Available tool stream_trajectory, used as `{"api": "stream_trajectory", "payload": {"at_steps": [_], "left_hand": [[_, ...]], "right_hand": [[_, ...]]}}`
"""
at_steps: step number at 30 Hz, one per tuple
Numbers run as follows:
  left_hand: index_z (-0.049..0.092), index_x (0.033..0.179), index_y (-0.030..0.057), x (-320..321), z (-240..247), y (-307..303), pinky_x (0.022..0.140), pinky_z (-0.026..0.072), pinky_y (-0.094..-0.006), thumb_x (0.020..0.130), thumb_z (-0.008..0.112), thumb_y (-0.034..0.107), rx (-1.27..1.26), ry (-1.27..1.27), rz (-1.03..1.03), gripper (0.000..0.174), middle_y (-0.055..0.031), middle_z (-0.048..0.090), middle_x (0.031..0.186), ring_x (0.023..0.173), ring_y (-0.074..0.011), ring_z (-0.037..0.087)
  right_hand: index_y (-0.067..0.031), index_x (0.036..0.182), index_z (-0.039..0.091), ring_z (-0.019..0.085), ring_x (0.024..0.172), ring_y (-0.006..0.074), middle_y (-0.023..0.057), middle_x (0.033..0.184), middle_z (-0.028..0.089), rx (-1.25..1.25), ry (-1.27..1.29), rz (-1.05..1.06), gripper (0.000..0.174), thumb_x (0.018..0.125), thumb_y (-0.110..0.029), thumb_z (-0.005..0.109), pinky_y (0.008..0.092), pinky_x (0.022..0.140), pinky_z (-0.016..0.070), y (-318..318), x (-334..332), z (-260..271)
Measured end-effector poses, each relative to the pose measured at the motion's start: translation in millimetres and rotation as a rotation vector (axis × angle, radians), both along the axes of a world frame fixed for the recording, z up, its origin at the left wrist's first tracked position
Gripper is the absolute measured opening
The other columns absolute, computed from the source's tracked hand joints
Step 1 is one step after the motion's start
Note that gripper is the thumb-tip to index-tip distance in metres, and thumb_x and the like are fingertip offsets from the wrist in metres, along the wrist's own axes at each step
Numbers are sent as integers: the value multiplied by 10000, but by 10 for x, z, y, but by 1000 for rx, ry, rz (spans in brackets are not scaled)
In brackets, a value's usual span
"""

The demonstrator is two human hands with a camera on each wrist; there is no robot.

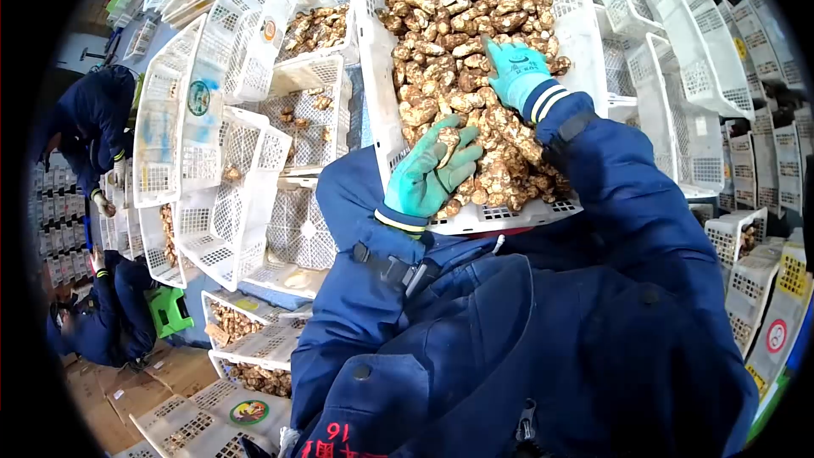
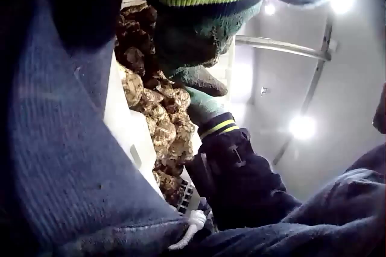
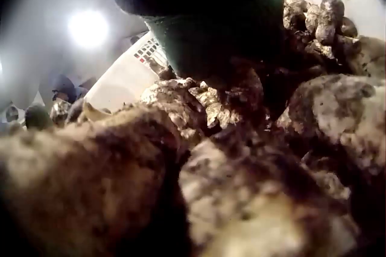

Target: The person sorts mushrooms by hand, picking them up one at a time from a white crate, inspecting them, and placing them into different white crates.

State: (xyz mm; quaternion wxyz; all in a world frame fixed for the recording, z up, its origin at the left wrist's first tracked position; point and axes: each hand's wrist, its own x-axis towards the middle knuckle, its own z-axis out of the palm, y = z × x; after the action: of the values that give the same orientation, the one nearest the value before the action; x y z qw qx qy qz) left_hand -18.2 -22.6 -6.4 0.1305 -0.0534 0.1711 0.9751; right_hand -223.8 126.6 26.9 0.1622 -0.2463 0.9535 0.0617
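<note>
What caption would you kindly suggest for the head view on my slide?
Gloved left hand holds a mushroom while right hand rests on the mushroom pile in a white crate.

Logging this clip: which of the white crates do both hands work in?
The big central crate, the only one heaped with brown mushrooms; left hand and right hand lie on its pile.

We are seeing one worker in blue bending at nine o'clock and a second worker crouching at eight o'clock by a green stool. White crates are leaning at ten o'clock; cardboard boxes are lying at seven o'clock. Lights are glowing overhead.
</note>
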Motion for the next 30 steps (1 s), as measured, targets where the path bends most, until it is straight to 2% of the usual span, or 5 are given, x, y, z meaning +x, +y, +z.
{"api": "stream_trajectory", "payload": {"at_steps": [7,12,20,25,30], "left_hand": [[303,1494,-22,22,-47,-31,1029,525,-385,878,630,36,-181,81,17,700,-216,466,1443,1268,-335,556],[356,1458,-64,73,179,-71,993,543,-373,870,669,109,-329,88,-2,688,-197,520,1391,1219,-326,595],[380,1456,-47,77,98,-70,915,564,-354,899,653,141,-236,44,-151,648,-213,535,1385,1166,-318,629],[342,1486,-20,69,35,-54,974,537,-335,1004,549,265,-223,-2,-34,597,-208,522,1403,1194,-273,607],[414,1437,-31,60,-114,-103,861,545,-247,963,622,253,-356,41,-62,590,-183,592,1297,1030,-193,657]], "right_hand": [[-168,1340,571,671,698,217,102,895,702,-507,-60,-81,442,913,-258,645,348,712,533,232,66,49],[-125,1260,620,632,821,172,115,1019,683,-1217,-336,-164,434,888,-335,696,282,766,505,717,370,-184],[-96,1251,631,575,760,101,60,918,666,-982,-108,-178,353,922,-218,671,261,686,473,1061,575,-40],[-72,1325,566,560,1149,403,215,1268,592,-780,436,96,410,922,-147,554,445,985,465,987,661,157],[-56,1179,570,660,846,360,200,872,681,-470,140,151,387,926,-348,567,475,760,510,733,1033,-90]]}}
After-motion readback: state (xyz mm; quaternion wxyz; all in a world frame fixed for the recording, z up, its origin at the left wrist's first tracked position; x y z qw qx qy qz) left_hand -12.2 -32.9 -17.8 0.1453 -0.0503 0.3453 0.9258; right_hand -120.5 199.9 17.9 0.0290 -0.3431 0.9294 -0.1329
